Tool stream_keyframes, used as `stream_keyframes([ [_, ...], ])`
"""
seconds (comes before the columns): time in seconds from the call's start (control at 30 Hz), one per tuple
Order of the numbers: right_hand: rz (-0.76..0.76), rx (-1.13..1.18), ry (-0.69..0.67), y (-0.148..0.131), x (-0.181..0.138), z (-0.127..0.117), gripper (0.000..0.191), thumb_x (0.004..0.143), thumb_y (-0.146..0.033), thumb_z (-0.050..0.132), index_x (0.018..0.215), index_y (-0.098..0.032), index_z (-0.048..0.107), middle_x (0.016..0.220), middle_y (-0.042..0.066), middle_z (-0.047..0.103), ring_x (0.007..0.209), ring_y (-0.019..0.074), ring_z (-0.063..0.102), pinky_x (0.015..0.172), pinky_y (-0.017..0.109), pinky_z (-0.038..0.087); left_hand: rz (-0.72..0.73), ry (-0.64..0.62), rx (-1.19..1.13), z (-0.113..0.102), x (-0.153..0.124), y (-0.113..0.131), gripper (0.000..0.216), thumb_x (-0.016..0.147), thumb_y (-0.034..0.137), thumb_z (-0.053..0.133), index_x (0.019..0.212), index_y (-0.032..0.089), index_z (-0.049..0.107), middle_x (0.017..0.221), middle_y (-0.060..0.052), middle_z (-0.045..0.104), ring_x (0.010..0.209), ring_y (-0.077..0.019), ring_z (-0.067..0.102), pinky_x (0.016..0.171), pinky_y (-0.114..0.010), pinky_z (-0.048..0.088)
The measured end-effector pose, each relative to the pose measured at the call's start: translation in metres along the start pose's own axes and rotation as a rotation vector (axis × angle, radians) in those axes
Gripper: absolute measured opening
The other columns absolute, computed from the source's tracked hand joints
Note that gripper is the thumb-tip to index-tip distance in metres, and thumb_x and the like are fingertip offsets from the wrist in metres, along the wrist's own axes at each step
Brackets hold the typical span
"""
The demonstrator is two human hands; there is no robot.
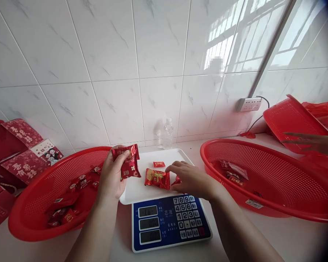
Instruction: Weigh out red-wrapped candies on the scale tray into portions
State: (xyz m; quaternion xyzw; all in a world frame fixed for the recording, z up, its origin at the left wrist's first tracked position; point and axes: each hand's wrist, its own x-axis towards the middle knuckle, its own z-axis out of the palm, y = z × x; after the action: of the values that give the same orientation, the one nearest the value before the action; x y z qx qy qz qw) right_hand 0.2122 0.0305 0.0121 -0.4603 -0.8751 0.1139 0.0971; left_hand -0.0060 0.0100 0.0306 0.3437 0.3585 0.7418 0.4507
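Observation:
My left hand (113, 174) is closed on red snack packets (129, 167), holding them above the left side of the white weighing tray (144, 195). At least two wrappers show, partly overlapping. Over the tray's right side, my right hand (192, 178) has its fingers and thumb apart around a small red-wrapped piece (177, 180), which they partly hide; I see no firm grip on it. Just left of those fingertips lies a larger red and gold packet (157, 178). Behind it on the tray is a small red sachet (159, 164). The blue scale panel (169, 225) faces me below the tray.
Red perforated baskets holding packets stand at left (19, 214) and right (265, 145). A clear bottle (168, 134) stands behind the tray by the tiled wall. Red boxes (22, 153) are far left. Another person's hand (311, 143) is near a tilted red basket (292, 116).

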Motion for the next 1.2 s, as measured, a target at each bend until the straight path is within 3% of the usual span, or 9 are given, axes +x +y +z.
stream_keyframes([
  [0.17,0.099,0.05,-0.063,0.014,0.007,0.0,0.045,0.07,-0.017,0.059,0.115,-0.023,0.061,0.107,0.006,0.065,0.09,0.0223,0.062,0.069,0.03,0.046,-0.009,-0.043,0.019,-0.002,0.0,-0.003,0.031,0.061,0.023,0.077,0.086,0.019,0.058,0.072,0.004,0.061,0.06,-0.0077,0.057,0.051,-0.016,0.048],
  [0.27,0.075,0.094,-0.03,0.018,0.017,0.008,0.042,0.074,-0.013,0.054,0.115,-0.019,0.06,0.104,0.008,0.065,0.09,0.0213,0.061,0.074,0.031,0.046,-0.041,-0.111,0.062,-0.003,0.001,-0.008,0.032,0.064,0.025,0.076,0.089,0.02,0.056,0.074,0.004,0.062,0.061,-0.0084,0.058,0.053,-0.017,0.049],
  [0.37,0.051,0.154,0.1,0.016,0.024,0.011,0.035,0.081,-0.015,0.05,0.115,-0.018,0.06,0.112,0.01,0.064,0.101,0.0226,0.059,0.084,0.034,0.044,-0.108,-0.232,0.163,-0.004,0.0,-0.015,0.036,0.068,0.029,0.075,0.094,0.021,0.052,0.077,0.002,0.063,0.063,-0.011,0.06,0.053,-0.021,0.05],
  [0.5,-0.007,0.494,0.275,0.007,0.022,0.006,0.027,0.089,-0.035,0.048,0.107,-0.02,0.062,0.107,0.009,0.066,0.094,0.0198,0.061,0.079,0.033,0.047,-0.135,-0.389,0.306,-0.003,-0.004,-0.025,0.032,0.074,0.032,0.07,0.096,0.022,0.049,0.078,0.002,0.062,0.064,-0.0124,0.06,0.057,-0.025,0.051],
  [0.67,-0.147,0.879,0.189,-0.009,0.02,0.009,0.032,0.086,-0.047,0.053,0.087,-0.016,0.062,0.078,0.004,0.066,0.069,0.0132,0.059,0.064,0.028,0.047,-0.086,-0.529,0.398,0.003,-0.013,-0.035,0.022,0.078,0.032,0.066,0.09,0.021,0.052,0.081,0.001,0.061,0.07,-0.0119,0.06,0.064,-0.024,0.048],
  [0.87,-0.046,0.926,0.36,-0.005,0.026,0.012,0.025,0.082,-0.041,0.057,0.074,-0.017,0.056,0.069,0.003,0.065,0.061,0.0131,0.059,0.056,0.026,0.045,-0.021,-0.346,0.359,0.003,-0.007,-0.039,0.03,0.077,0.043,0.066,0.096,0.021,0.059,0.095,-0.002,0.062,0.076,-0.0121,0.059,0.065,-0.023,0.047],
  [1.0,0.237,0.543,0.621,0.019,0.027,0.002,0.017,0.083,-0.034,0.052,0.078,-0.02,0.061,0.072,0.003,0.069,0.066,0.0172,0.061,0.058,0.028,0.043,0.054,-0.18,0.307,-0.002,0.002,-0.034,0.036,0.072,0.049,0.069,0.09,0.019,0.06,0.098,-0.004,0.062,0.086,-0.0144,0.058,0.07,-0.022,0.045],
  [1.1,0.382,0.275,0.586,0.04,0.033,0.005,0.021,0.086,-0.028,0.046,0.087,-0.021,0.066,0.081,0.005,0.071,0.075,0.0206,0.063,0.063,0.029,0.043,0.053,-0.149,0.284,-0.005,0.005,-0.03,0.039,0.069,0.05,0.07,0.088,0.018,0.059,0.096,-0.004,0.062,0.085,-0.0152,0.058,0.069,-0.023,0.045],
  [1.2,0.357,0.241,0.496,0.052,0.04,0.015,0.024,0.085,-0.023,0.047,0.097,-0.019,0.067,0.09,0.008,0.072,0.084,0.0224,0.065,0.07,0.031,0.045,0.057,-0.147,0.288,-0.005,0.006,-0.029,0.038,0.07,0.05,0.07,0.089,0.018,0.059,0.095,-0.004,0.062,0.085,-0.0151,0.058,0.069,-0.024,0.044],
])
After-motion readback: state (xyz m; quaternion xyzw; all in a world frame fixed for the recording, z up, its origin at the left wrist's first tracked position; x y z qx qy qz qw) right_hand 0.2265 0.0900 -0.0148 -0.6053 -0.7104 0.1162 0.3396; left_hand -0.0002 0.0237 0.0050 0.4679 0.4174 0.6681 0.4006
